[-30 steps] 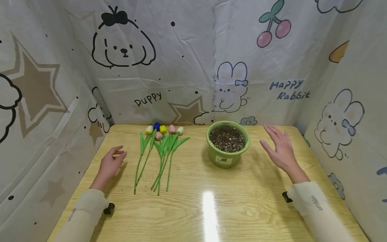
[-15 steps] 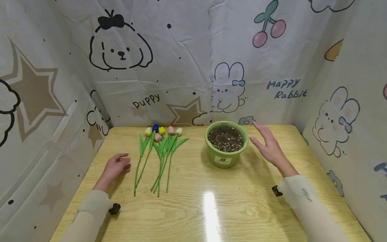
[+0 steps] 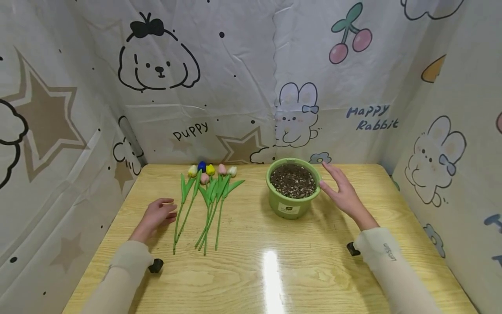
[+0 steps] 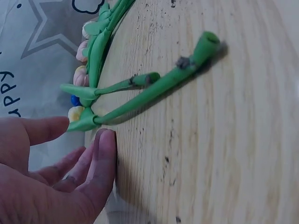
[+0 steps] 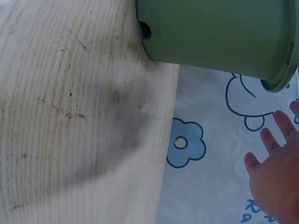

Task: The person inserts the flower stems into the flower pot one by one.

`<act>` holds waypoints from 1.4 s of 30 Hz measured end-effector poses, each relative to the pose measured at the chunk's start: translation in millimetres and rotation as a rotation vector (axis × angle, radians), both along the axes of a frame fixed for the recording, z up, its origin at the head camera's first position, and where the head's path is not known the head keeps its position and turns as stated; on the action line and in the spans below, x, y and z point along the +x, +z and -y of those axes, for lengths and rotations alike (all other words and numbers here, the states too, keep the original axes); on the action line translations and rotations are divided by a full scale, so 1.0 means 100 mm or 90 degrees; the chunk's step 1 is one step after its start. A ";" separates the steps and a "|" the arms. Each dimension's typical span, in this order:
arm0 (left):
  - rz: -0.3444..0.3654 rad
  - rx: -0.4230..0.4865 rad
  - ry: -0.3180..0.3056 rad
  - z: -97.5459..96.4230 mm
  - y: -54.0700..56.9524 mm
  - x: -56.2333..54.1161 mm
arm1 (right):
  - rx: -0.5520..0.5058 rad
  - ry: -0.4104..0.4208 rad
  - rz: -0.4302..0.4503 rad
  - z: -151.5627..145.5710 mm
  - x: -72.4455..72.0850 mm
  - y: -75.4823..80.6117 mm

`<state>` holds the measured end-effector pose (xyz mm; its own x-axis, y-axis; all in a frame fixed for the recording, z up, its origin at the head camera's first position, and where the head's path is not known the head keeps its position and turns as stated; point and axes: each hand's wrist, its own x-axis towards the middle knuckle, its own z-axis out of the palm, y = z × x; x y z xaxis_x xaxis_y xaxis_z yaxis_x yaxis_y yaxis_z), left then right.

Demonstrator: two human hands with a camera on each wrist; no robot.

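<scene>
Several artificial tulips with green stems (image 3: 208,231) and white, blue, yellow and pink heads (image 3: 222,169) lie on the wooden table, left of centre. My left hand (image 3: 157,214) is just left of the leftmost stem, fingers relaxed, holding nothing. In the left wrist view, thumb and fingers of that hand (image 4: 60,182) are spread apart beside a stem (image 4: 154,91). A green pot (image 3: 291,208) of dark soil (image 3: 294,179) stands upright right of the tulips. At its right rim is my right hand (image 3: 345,196), fingers extended; whether the thumb touches the rim I cannot tell.
Printed cloth walls (image 3: 235,65) enclose the table (image 3: 219,279) at the back and both sides. The pot and the tulip heads sit near the back edge. Dark specks are scattered on the wood (image 5: 70,102).
My left hand has moved right, up to the leftmost tulip stem. Toward the pot's rim, my right hand has moved left. Tulips and pot have stayed in place.
</scene>
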<state>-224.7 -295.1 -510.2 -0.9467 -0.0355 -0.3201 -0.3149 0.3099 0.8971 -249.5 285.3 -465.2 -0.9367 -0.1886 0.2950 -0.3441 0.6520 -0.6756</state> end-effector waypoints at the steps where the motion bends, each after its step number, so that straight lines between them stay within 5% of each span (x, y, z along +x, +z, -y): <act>1: -0.003 0.000 0.002 -0.01 0.00 -0.01 | 0.001 -0.001 0.003 0.00 0.00 -0.01; 33: -0.026 -0.068 0.095 -0.16 -0.09 -0.01 | -0.016 0.010 0.041 0.04 0.00 -0.10; 42: -0.009 -0.061 0.091 -0.19 -0.07 -0.04 | -0.014 0.001 0.070 0.02 -0.01 -0.09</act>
<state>-228.9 -275.9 -517.2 -0.9343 -0.1996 -0.2952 -0.3492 0.3479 0.8701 -250.4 283.2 -474.4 -0.9632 -0.1848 0.1950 -0.2685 0.6356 -0.7238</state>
